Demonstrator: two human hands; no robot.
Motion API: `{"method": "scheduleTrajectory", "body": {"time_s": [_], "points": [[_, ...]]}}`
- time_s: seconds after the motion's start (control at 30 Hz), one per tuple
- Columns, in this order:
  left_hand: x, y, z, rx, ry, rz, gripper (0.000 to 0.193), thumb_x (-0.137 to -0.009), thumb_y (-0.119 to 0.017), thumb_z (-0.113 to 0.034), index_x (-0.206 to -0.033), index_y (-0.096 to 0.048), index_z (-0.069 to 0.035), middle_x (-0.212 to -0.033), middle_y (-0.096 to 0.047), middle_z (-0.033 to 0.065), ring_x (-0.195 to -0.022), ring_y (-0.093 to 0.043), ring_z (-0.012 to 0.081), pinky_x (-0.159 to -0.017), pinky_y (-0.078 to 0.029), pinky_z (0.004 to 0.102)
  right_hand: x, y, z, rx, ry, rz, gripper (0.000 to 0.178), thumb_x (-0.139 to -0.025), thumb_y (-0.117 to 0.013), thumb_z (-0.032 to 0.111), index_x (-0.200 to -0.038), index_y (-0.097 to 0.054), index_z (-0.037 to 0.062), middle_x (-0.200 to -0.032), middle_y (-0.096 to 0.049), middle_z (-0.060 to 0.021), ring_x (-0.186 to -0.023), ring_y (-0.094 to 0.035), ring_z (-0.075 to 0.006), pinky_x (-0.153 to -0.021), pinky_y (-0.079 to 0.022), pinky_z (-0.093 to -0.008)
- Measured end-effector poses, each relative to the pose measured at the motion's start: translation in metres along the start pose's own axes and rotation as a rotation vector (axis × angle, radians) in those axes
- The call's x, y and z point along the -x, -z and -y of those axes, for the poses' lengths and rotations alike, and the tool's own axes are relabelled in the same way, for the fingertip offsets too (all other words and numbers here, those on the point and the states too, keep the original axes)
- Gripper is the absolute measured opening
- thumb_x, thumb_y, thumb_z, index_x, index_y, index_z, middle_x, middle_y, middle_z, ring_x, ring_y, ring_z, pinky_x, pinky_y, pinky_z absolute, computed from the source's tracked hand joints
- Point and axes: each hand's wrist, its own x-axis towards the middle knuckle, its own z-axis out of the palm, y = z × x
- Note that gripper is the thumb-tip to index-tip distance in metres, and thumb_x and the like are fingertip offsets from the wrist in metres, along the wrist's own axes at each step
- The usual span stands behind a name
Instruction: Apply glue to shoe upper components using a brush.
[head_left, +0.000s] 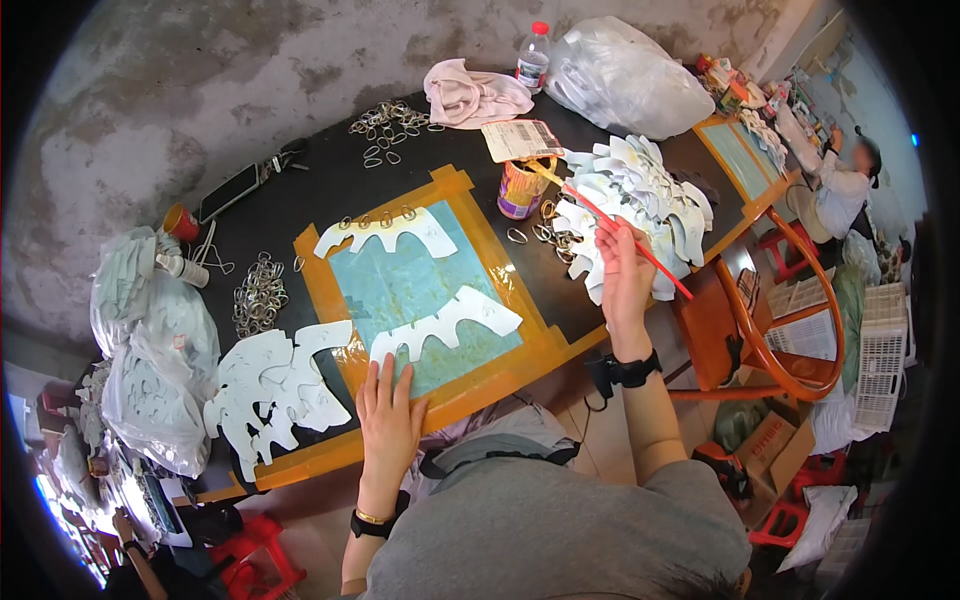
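My left hand [388, 420] lies with fingers stretched out at the lower edge of a white scalloped piece [440, 328], which rests on a teal sheet [400, 285] framed in amber tape. In my right hand [626, 285] is a long red-handled brush [655, 262]. Its yellowish far end reaches the mouth of a yellow and purple can [522, 192], partly covered by a printed card [520, 140]. Toward the far side of the sheet lies a second white scalloped piece [425, 235], with several metal rings [387, 217] along its upper edge.
Stacked white pieces lie at the right [640, 190] and left [270, 380]. Loose ring piles [260, 295] flank the sheet. Behind are a pink cloth [470, 92], a bottle [534, 58] and a plastic bag [625, 78]. An orange chair [745, 310] stands right; another person [835, 185] sits beyond.
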Motion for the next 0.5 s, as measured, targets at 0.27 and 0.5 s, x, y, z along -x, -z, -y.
{"method": "scheduleTrajectory", "body": {"time_s": [0.27,0.5], "points": [[0.003,-0.005,0.002,-0.004,0.012,-0.042,0.048,-0.086,-0.065,-0.023,-0.130,-0.054,-0.006,-0.145,-0.043,0.0152,-0.134,-0.037,0.0360,-0.106,-0.031,0.0490,-0.007,-0.005,-0.016,-0.805,-0.530,-0.036,0.022,-0.097,-0.055,0.007,-0.116,-0.054,-0.0034,-0.116,-0.060,-0.0158,-0.106,-0.059,-0.0182,-0.091,-0.052,-0.0311],[0.002,-0.003,0.000,0.002,0.018,-0.035,0.047,-0.086,-0.065,-0.022,-0.129,-0.054,-0.007,-0.144,-0.043,0.0148,-0.134,-0.038,0.0356,-0.107,-0.031,0.0484,0.010,-0.035,0.008,0.436,0.420,0.111,0.018,-0.094,-0.055,0.000,-0.111,-0.060,-0.0033,-0.103,-0.067,-0.0152,-0.088,-0.066,-0.0233,-0.085,-0.053,-0.0331]]}}
